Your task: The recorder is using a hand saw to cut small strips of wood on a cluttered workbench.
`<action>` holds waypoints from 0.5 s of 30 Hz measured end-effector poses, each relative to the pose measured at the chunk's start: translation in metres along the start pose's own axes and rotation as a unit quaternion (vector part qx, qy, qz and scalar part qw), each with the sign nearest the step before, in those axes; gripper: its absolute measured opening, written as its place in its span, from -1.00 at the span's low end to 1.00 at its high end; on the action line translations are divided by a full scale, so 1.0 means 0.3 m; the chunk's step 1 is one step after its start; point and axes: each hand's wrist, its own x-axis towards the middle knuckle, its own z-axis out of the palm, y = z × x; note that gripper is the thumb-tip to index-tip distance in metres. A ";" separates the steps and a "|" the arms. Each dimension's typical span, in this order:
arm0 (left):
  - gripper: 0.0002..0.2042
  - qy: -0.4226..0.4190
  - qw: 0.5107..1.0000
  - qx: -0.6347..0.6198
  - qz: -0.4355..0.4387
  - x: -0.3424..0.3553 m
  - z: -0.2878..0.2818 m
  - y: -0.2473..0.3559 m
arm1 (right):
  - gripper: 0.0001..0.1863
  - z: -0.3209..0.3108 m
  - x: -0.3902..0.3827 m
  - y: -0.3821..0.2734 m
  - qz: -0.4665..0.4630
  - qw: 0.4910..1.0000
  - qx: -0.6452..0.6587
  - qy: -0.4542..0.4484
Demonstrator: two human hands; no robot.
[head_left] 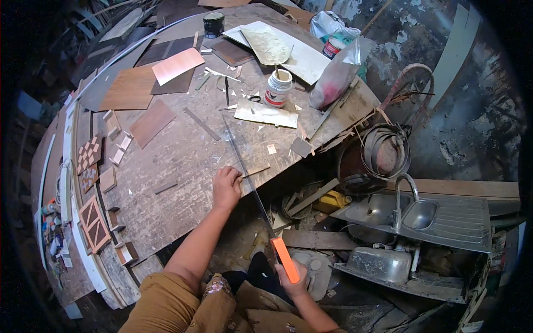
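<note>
My left hand (226,187) rests near the front edge of the worn wooden table (183,211), its curled fingers pressing on a thin wooden strip (257,171). A long, thin saw blade (236,150) lies across the strip beside those fingers. My right hand (293,282), low and beyond the table edge, grips the saw's orange handle (284,259). Farther back on the table stand a white jar (277,95) with a stick in it and a dark can (214,29), among thin offcuts, a pale board (266,117) and black scissors (254,99).
Small wooden frames and boxes (94,224) line the table's left side. Wood panels (127,89) and plastic bags (327,89) lie toward the back. On the right are steel sinks (455,227), coiled metal bands (385,152) and a yellow jug (333,200); clutter covers the floor below.
</note>
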 end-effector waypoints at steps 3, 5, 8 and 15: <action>-0.93 0.002 1.000 0.010 0.005 0.005 0.000 -0.008 | -0.78 0.000 0.008 -0.031 -0.021 0.999 -0.046 -0.020; -0.92 0.002 1.000 0.020 0.010 0.010 -0.004 -0.023 | -0.76 0.005 0.012 -0.043 -0.006 1.000 -0.005 -0.017; -0.91 -0.012 0.999 0.032 0.018 0.013 -0.003 -0.034 | -0.74 -0.006 0.007 -0.026 0.046 0.997 0.058 -0.023; -0.90 -0.006 0.999 0.009 0.043 0.010 -0.004 -0.032 | -0.74 0.031 -0.030 -0.023 0.022 0.999 0.024 -0.018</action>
